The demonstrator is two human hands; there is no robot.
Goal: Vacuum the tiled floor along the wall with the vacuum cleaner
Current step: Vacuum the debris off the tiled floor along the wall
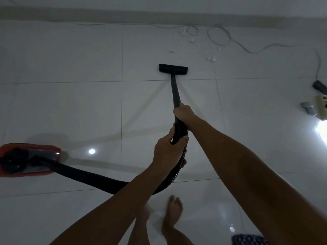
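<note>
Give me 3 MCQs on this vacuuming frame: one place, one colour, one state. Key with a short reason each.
1. Where do the white scraps lie relative to the floor nozzle?
A. Beyond it, toward the wall
B. Behind the person's feet
C. Under the vacuum body

2. What colour is the vacuum body?
A. Blue
B. Red
C. Yellow

3. How is the wand held?
A. Right hand only
B. Both hands grip the wand and hose
C. It lies loose on the floor

Key:
1 A: the scraps sit between the nozzle and the wall's base, to its right.
2 B: its casing at the left edge shows red.
3 B: the right hand grips the tube, and the left hand grips the ribbed hose end below it.
</note>
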